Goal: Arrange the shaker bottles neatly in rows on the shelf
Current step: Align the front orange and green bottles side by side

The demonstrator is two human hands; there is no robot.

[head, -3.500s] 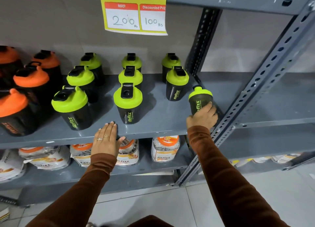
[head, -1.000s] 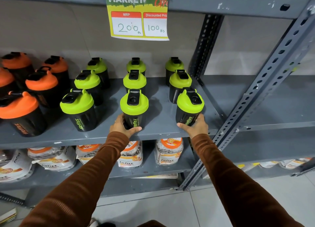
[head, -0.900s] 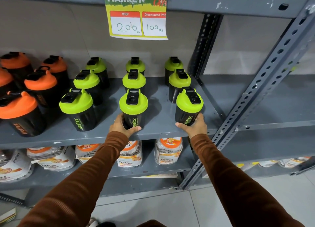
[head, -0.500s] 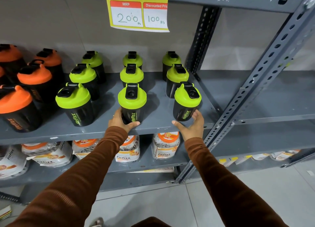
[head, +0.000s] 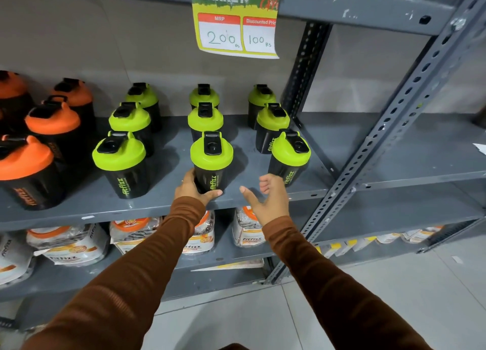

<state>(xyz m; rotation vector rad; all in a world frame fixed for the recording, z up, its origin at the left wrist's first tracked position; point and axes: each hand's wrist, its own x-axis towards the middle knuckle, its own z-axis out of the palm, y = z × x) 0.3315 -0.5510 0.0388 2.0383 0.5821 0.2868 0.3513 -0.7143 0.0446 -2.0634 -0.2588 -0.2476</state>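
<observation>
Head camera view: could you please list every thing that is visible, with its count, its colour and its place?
Green-lid shaker bottles: nine, black bodies, three rows of three on the middle shelf.
Orange-lid shaker bottles: at least four, black bodies, left of the green ones, some cut off by the edge.
Shelf: grey metal, with perforated uprights.
Price sign: one, yellow and green, hanging from the upper shelf.
Packaged goods: several, white and orange, on the lower shelf.
Floor: pale tiles.
Left hand: gripping the front middle green bottle's base, brown sleeve.
Right hand: open, beside the front right bottle, brown sleeve.
</observation>
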